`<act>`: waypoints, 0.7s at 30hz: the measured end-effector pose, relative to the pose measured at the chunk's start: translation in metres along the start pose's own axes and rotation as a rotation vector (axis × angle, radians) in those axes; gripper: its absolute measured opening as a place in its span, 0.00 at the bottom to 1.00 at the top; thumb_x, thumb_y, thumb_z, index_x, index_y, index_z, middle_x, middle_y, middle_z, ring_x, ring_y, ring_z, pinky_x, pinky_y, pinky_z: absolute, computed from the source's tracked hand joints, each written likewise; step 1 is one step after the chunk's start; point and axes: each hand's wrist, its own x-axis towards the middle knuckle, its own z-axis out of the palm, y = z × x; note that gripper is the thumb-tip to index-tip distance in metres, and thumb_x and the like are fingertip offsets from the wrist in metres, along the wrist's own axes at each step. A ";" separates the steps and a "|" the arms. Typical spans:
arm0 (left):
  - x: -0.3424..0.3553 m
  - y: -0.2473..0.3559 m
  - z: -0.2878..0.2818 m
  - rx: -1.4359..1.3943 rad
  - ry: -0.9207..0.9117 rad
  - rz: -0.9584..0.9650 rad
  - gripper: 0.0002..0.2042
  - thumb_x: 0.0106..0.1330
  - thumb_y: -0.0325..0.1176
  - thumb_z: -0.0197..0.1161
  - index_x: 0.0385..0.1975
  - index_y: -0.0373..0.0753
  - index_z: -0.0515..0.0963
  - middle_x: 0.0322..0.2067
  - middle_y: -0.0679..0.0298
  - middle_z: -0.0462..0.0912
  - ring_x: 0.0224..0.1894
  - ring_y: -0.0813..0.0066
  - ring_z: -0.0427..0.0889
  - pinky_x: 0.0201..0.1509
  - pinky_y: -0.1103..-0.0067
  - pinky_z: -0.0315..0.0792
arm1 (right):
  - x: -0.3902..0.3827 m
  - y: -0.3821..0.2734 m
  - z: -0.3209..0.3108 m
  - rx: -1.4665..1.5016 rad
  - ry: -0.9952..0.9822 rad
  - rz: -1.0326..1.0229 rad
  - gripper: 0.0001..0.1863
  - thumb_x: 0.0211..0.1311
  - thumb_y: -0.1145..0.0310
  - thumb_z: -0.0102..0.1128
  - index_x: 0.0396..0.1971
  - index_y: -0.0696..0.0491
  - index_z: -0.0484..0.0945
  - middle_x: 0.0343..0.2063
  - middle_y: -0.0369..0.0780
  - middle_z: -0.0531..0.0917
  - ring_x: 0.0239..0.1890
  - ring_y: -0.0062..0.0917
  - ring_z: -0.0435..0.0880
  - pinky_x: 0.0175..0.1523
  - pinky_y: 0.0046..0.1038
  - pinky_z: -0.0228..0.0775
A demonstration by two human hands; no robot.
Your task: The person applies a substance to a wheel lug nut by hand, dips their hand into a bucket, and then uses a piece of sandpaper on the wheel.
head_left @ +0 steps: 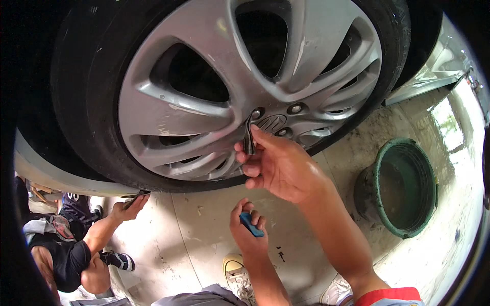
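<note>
In front of me is a grey multi-spoke wheel (178, 109) with pale scuffs on its spokes, inside a black tyre (84, 97). Near the hub cap (272, 124) and the lug bolts, my right hand (283, 166) pinches a dark folded strip (249, 137) that looks like sandpaper. The strip's upper end is over the spoke's base beside a bolt; whether it touches there I cannot tell. Lower down, clear of the wheel, my left hand (248, 232) has its fingers curled around a small blue block (251, 224).
A green tub (380, 204) holding murky water stands on the tiled floor (189, 224) to the right. At the left, a person in a dark top (71, 265) crouches, one hand (131, 206) holding a dark pad against the car's lower edge. My shoes (237, 275) are below.
</note>
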 end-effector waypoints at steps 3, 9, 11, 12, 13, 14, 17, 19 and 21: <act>0.000 0.000 0.000 -0.002 -0.016 -0.008 0.09 0.62 0.35 0.56 0.35 0.36 0.76 0.28 0.66 0.75 0.16 0.80 0.64 0.17 0.84 0.57 | 0.009 0.003 -0.010 0.563 -0.322 0.233 0.18 0.67 0.55 0.52 0.41 0.56 0.71 0.22 0.29 0.69 0.19 0.12 0.65 0.25 0.17 0.66; 0.000 -0.006 0.001 0.051 -0.038 -0.009 0.10 0.63 0.35 0.54 0.38 0.36 0.75 0.29 0.67 0.74 0.18 0.82 0.64 0.18 0.84 0.57 | 0.014 0.005 -0.009 0.747 -0.343 0.118 0.13 0.69 0.60 0.48 0.36 0.55 0.71 0.19 0.27 0.65 0.17 0.11 0.59 0.20 0.16 0.56; 0.004 -0.007 -0.002 0.025 -0.057 -0.016 0.10 0.63 0.35 0.55 0.38 0.36 0.75 0.29 0.67 0.74 0.18 0.81 0.64 0.18 0.84 0.57 | 0.010 0.004 0.011 0.541 -0.058 -0.043 0.13 0.69 0.60 0.47 0.30 0.54 0.70 0.18 0.27 0.66 0.16 0.11 0.59 0.18 0.17 0.56; 0.005 -0.006 -0.004 -0.004 -0.075 -0.019 0.10 0.63 0.35 0.55 0.38 0.36 0.75 0.29 0.67 0.74 0.18 0.81 0.64 0.18 0.84 0.57 | 0.011 0.007 0.021 0.544 -0.061 -0.040 0.13 0.69 0.60 0.47 0.30 0.54 0.70 0.18 0.27 0.66 0.16 0.11 0.59 0.18 0.17 0.56; 0.006 -0.004 -0.006 -0.004 -0.071 -0.013 0.10 0.63 0.35 0.55 0.38 0.36 0.75 0.29 0.67 0.74 0.18 0.81 0.64 0.18 0.84 0.57 | 0.012 0.011 0.031 0.354 0.137 -0.193 0.12 0.68 0.62 0.49 0.28 0.54 0.69 0.17 0.29 0.68 0.14 0.16 0.62 0.17 0.21 0.57; 0.006 -0.002 -0.009 -0.003 -0.068 -0.009 0.10 0.63 0.35 0.55 0.38 0.37 0.75 0.29 0.67 0.74 0.18 0.82 0.64 0.18 0.84 0.56 | 0.014 0.015 0.038 0.157 0.330 -0.340 0.12 0.67 0.64 0.51 0.25 0.53 0.68 0.15 0.32 0.69 0.12 0.21 0.65 0.16 0.25 0.59; -0.003 0.005 0.002 -0.024 -0.049 -0.020 0.09 0.64 0.34 0.54 0.36 0.37 0.75 0.28 0.67 0.75 0.18 0.81 0.64 0.17 0.84 0.57 | 0.035 0.031 0.006 -1.133 0.892 -1.303 0.12 0.63 0.69 0.55 0.22 0.54 0.67 0.14 0.41 0.72 0.13 0.35 0.71 0.17 0.33 0.62; -0.007 0.017 0.003 -0.052 0.006 -0.014 0.08 0.64 0.33 0.53 0.35 0.36 0.76 0.27 0.67 0.75 0.17 0.80 0.64 0.17 0.84 0.58 | 0.026 0.028 0.007 -1.296 0.952 -1.257 0.10 0.60 0.73 0.57 0.22 0.55 0.66 0.15 0.46 0.72 0.16 0.43 0.74 0.20 0.37 0.65; -0.008 0.020 0.000 -0.069 -0.003 0.014 0.08 0.64 0.33 0.54 0.34 0.37 0.76 0.28 0.67 0.75 0.17 0.81 0.64 0.17 0.84 0.57 | 0.022 0.019 0.005 -1.384 0.935 -1.313 0.10 0.61 0.72 0.57 0.22 0.55 0.66 0.15 0.46 0.73 0.16 0.43 0.74 0.20 0.38 0.65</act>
